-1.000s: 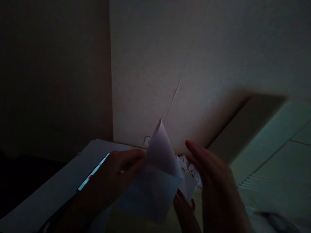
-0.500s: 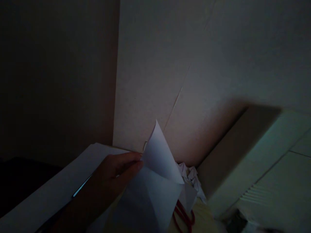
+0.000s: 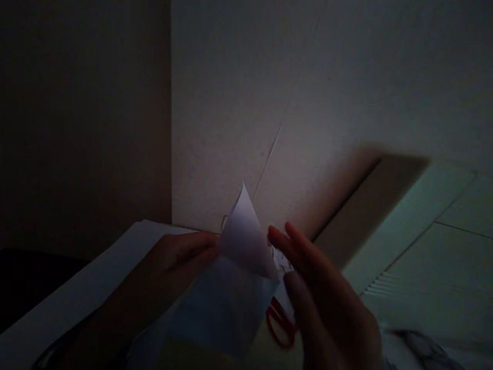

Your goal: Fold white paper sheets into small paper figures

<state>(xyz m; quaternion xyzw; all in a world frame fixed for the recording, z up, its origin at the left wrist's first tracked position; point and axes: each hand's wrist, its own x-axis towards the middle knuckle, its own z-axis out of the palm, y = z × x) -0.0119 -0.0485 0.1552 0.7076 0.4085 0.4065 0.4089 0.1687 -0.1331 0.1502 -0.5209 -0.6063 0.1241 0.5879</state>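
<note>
A sheet of white paper (image 3: 231, 303) is held up in the middle of the view, its upper part folded over into a pointed flap. My left hand (image 3: 185, 262) pinches the paper's left edge between thumb and fingers. To the right of the sheet, my right hand (image 3: 327, 303) is raised with thumb and fingers apart, holding nothing, close to the paper's right corner. Behind the paper lie red-handled scissors (image 3: 281, 324), only the handle loops showing. Small folded white paper pieces (image 3: 282, 261) show partly between the sheet and my right hand.
The room is dim. A pale wall (image 3: 239, 113) rises behind the work surface. At left, a flat white surface (image 3: 131, 246), perhaps paper, extends under my left arm. On the right stands a large pale boxy object (image 3: 416, 246), with a dark crumpled thing (image 3: 423, 349) below it.
My right hand has come into view from the lower right, beside the paper. My left hand still pinches the sheet. The whole view has shifted slightly.
</note>
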